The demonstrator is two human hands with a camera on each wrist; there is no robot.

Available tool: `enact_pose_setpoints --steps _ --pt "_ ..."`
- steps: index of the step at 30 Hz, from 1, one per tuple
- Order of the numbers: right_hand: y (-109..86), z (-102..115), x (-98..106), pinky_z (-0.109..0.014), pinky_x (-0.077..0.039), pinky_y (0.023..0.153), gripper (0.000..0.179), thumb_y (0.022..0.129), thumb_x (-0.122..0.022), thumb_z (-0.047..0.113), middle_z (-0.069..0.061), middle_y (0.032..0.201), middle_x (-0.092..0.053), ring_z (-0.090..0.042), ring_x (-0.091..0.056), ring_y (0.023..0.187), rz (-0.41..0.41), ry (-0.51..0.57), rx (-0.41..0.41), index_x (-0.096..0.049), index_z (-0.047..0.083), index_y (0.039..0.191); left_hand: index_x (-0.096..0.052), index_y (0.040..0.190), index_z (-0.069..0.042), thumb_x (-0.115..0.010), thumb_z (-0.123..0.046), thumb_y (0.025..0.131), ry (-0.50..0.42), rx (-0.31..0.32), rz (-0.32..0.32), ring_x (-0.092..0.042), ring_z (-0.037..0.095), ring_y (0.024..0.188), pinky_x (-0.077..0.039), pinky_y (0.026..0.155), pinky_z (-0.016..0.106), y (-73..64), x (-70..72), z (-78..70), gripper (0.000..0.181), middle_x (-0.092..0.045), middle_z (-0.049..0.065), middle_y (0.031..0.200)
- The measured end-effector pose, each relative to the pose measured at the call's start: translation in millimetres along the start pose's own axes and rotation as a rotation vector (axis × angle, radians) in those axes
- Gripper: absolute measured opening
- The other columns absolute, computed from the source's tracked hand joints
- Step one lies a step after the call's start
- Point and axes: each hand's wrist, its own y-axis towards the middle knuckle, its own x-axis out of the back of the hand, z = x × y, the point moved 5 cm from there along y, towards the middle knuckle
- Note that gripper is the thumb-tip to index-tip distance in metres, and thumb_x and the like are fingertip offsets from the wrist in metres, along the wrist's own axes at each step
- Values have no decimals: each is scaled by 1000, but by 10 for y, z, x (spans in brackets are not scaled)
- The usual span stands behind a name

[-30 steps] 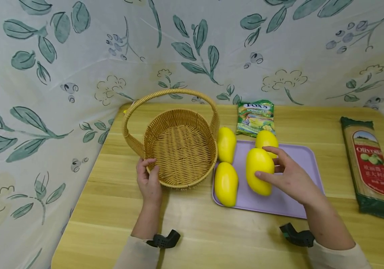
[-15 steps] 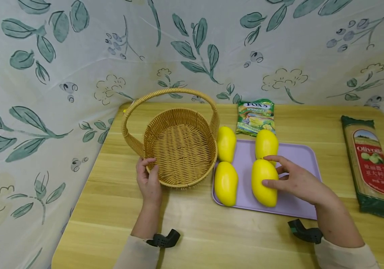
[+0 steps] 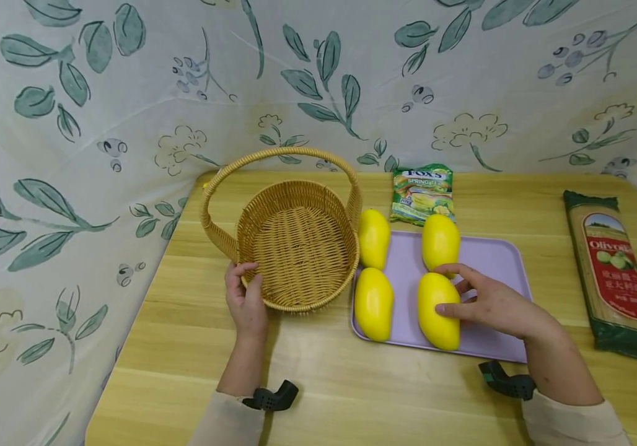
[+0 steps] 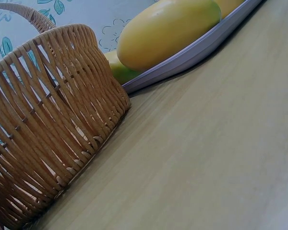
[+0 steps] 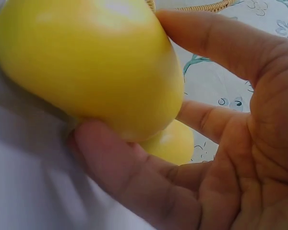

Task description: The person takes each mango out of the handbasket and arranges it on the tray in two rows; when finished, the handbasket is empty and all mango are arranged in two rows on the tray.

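My left hand (image 3: 248, 306) grips the near left rim of a round wicker basket (image 3: 302, 254) with a tall arched handle. Nothing lies inside the basket. My right hand (image 3: 488, 306) holds a yellow mango (image 3: 434, 319) at the front of a lilac tray (image 3: 494, 260), thumb on the near side and fingers around its far end. In the right wrist view this mango (image 5: 91, 62) is low over the tray surface; whether it touches is unclear. Behind it lies another mango (image 3: 441, 241). Two more mangoes, one front (image 3: 374, 306) and one back (image 3: 374, 238), line the tray's left side.
A green Fox's candy bag (image 3: 422, 193) lies behind the tray. Toward the right edge of the wooden table (image 3: 318, 384) is a pack of Olivoil pasta (image 3: 616, 272). A leaf-patterned cloth (image 3: 184, 74) hangs along the back and left.
My right hand has brought the mango toward me, slightly right and down to the tray front, uncovering more of the mango behind. My left hand and the basket stay in place.
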Motion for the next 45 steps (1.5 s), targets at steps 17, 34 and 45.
enact_pose_setpoints --steps 17,34,45 --pt "-22 -24 -12 -33 -47 74 83 89 -72 54 -23 129 -58 -25 -59 96 12 9 18 -35 21 155 -49 113 15 -50 1 95 2 5 16 -18 29 155 -13 126 50 0 33 3 23 -26 13 162" --pt "-106 2 37 -39 -53 80 88 90 -69 59 -28 138 -56 -26 -65 102 -7 -38 11 -29 18 157 -50 114 14 -51 2 93 -13 20 -7 -18 29 155 -13 127 49 22 21 -13 24 -28 13 161" --pt "-239 -21 265 -69 -49 90 90 99 -55 58 -35 152 -38 -57 -50 126 -323 -74 50 -17 9 163 -57 108 9 -58 0 93 250 -109 -91 -36 22 136 -29 113 52 -18 88 -292 17 -37 8 142"
